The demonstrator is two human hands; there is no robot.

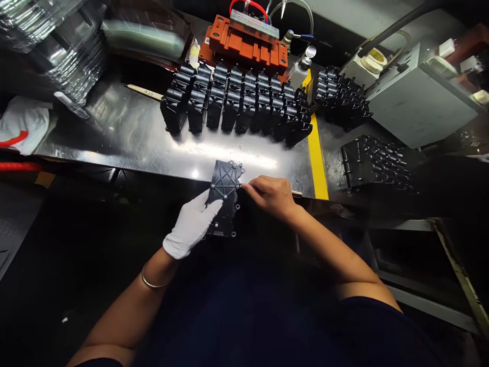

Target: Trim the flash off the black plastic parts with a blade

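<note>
My left hand [194,221], in a white glove, grips a flat black plastic cover [226,178] with crossed ribs and small round bosses along its edges. The cover is held up at the front edge of the metal bench, its lower part in shadow. My bare right hand [273,195] is closed in a pinch at the cover's right edge. Out from behind this hand sticks the pale end of a thin stick-like tool [297,194]; its tip by the cover is too small to make out.
Black plastic parts [233,99] stand in a row across the bench [145,148]. Behind them is an orange fixture [248,48]. A pale pen-shaped tool [145,92] lies left of the row. More black parts [340,97] and a grey metal box [424,97] are beyond the yellow strip [318,158].
</note>
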